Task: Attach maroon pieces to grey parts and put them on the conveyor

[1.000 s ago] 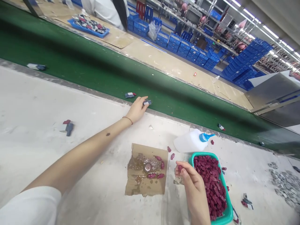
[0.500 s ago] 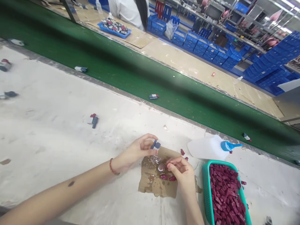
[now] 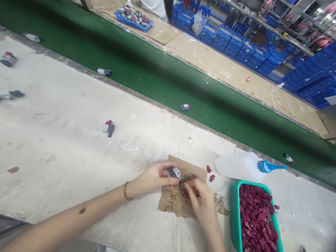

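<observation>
My left hand (image 3: pixel 160 176) is closed on a small blue-grey and white plastic part (image 3: pixel 175 172), gripped between thumb and fingers above a piece of cardboard (image 3: pixel 170 207). Close beside it, my right hand (image 3: pixel 201 196) is pinched, its fingertips at a small round cap-like dish (image 3: pixel 181 184) on the wet-stained cardboard. What the right fingertips hold is hidden. A dark red piece (image 3: pixel 186 195) lies under the right fingers. Two more red pieces (image 3: pixel 209 169) sit just beyond the cardboard.
A green basket (image 3: pixel 235 217) full of dark red pieces stands right, below a white bottle (image 3: pixel 237 166) with a blue nozzle. A green conveyor belt (image 3: pixel 147 82) carries several small parts. One assembled part (image 3: pixel 109 128) lies on the white table. Across the belt is a blue tray (image 3: pixel 126 22) of parts.
The left hand has lowered and turned the plastic part, showing its white side. My right fingertips have moved left to the round dish. The whole view has shifted slightly.
</observation>
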`<state>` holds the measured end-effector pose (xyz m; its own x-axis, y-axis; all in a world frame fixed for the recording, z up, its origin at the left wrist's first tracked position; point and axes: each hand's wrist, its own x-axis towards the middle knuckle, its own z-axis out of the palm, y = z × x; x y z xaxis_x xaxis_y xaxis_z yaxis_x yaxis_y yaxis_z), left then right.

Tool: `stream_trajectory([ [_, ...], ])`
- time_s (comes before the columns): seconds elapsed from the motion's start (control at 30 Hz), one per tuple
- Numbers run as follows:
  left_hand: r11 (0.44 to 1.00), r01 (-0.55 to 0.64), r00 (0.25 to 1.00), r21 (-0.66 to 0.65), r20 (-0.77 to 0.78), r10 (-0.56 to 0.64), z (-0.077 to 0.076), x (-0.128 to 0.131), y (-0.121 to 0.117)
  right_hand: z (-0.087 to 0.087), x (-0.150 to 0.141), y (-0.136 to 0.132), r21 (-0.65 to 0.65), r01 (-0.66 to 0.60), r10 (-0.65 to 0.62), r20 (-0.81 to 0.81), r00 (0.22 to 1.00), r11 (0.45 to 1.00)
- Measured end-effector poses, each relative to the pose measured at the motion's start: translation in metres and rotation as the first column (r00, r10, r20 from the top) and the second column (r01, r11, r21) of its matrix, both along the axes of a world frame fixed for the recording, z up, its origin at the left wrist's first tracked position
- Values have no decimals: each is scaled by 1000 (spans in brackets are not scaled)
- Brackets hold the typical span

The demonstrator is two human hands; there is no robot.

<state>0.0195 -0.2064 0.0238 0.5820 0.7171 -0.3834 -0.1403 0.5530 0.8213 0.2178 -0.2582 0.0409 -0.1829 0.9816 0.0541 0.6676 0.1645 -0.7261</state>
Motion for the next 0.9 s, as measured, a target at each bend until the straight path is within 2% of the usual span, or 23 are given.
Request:
stream_trajectory([
  [0.1, 993, 58, 998, 104, -18, -56, 2, 1, -5, 2, 1, 0, -27, -11, 12, 16, 1000, 1000],
  [0.23, 959, 66, 996, 276, -71, -49, 3, 2, -11, 3, 1, -2, -50, -10, 10, 12, 1000, 999],
  [0.4, 923, 85, 987, 375, -159, -26, 4, 2, -14, 2, 0, -3, -142, 20, -24, -24, 999, 990],
  [0.57, 824, 187, 939, 535, -345, 11, 0, 1, -18, 2, -1, -2, -117, 22, -29, -59, 998, 993],
  [0.63, 804, 222, 934, 552, -358, -12, -4, 0, -20, 2, -1, -2, -129, 41, -49, -63, 997, 991],
  [0.73, 816, 234, 937, 529, -347, -44, -7, 0, -21, 3, -1, -2, -187, 68, -86, -91, 992, 980],
  [0.9, 853, 140, 963, 503, -269, 1, -4, 1, -19, 5, -1, -2, -282, 97, -176, -272, 946, 955],
])
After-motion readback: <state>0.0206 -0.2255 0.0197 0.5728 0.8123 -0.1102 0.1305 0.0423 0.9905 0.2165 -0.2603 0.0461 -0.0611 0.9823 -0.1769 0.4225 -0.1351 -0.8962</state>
